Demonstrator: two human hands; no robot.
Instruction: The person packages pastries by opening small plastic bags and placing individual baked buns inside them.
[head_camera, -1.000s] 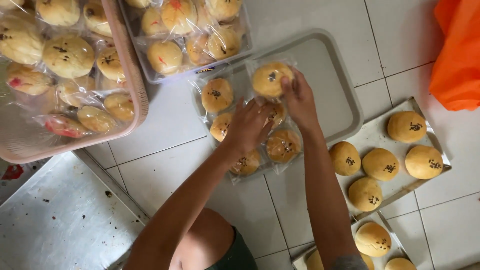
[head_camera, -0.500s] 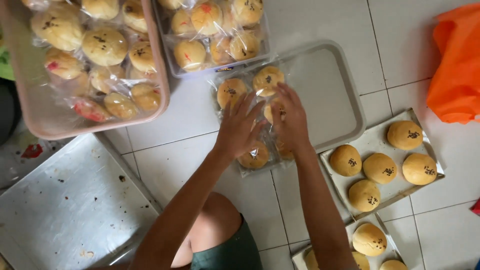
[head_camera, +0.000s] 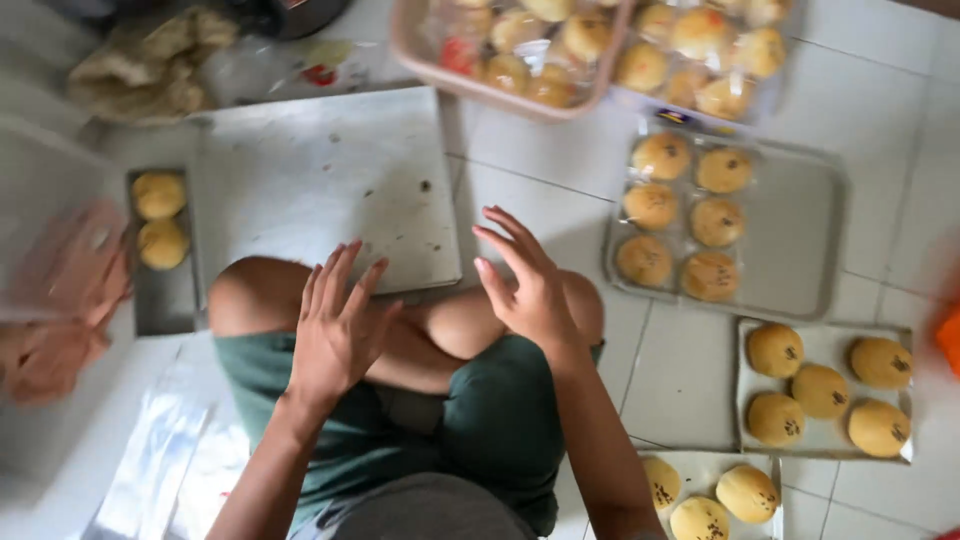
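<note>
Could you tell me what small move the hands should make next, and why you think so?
Probably the left hand should reach down-left for the clear plastic bags on the floor. Both hands are open and hold nothing, the right hand hovering over the knee. One pack of six buns already lies wrapped on the metal tray, while loose buns wait unwrapped on the tray to the right.

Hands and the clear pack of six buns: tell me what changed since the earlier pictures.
Both hands let go of the pack of six buns and drew back. The left hand and right hand now hover open and empty above the knees. The pack stays on the metal tray; the loose buns stay on their sheet.
</note>
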